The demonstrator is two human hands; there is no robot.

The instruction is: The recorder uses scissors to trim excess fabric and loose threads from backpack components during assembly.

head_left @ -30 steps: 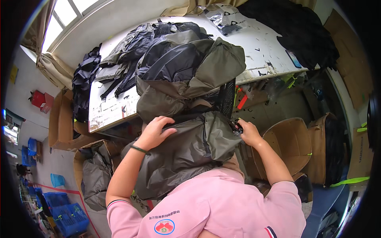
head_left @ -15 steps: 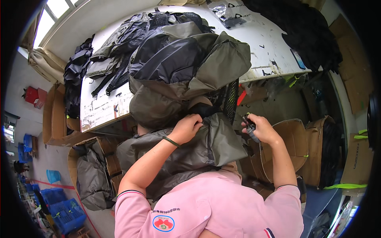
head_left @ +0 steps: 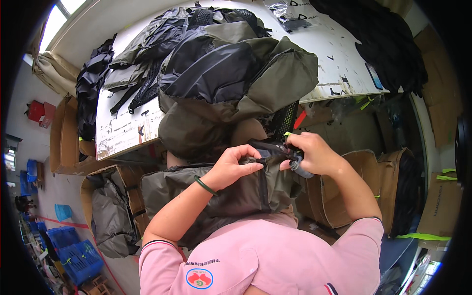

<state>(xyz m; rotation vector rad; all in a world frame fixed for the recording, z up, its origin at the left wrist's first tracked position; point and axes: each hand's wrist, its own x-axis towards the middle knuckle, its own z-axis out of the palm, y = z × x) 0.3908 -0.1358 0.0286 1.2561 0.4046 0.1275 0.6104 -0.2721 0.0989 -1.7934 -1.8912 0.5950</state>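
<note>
Across my lap lies an olive-grey fabric bag (head_left: 221, 201) with a dark seam strip. My left hand (head_left: 233, 168) pinches the bag's dark edge between thumb and fingers. Close by on the right, my right hand (head_left: 317, 153) is closed round a small tool with a grey wrapped handle, which looks like thread snips (head_left: 300, 168). Its tip is at the black part of the bag, and the blades are mostly hidden. In front of my hands, a heap of olive and black bags (head_left: 211, 73) hangs over the table's near edge.
The white table (head_left: 339, 64) carries a clear plastic packet (head_left: 290, 17) and a black fabric pile (head_left: 378, 39). Open cardboard boxes stand at my right (head_left: 359, 172) and left (head_left: 130, 184), the left one holding grey fabric. Blue baskets (head_left: 81, 263) sit on the floor at far left.
My right hand has moved left with the snips to the bag edge beside my left hand. The left hand has shifted slightly right and down, lifting a black part of the bag into view.
</note>
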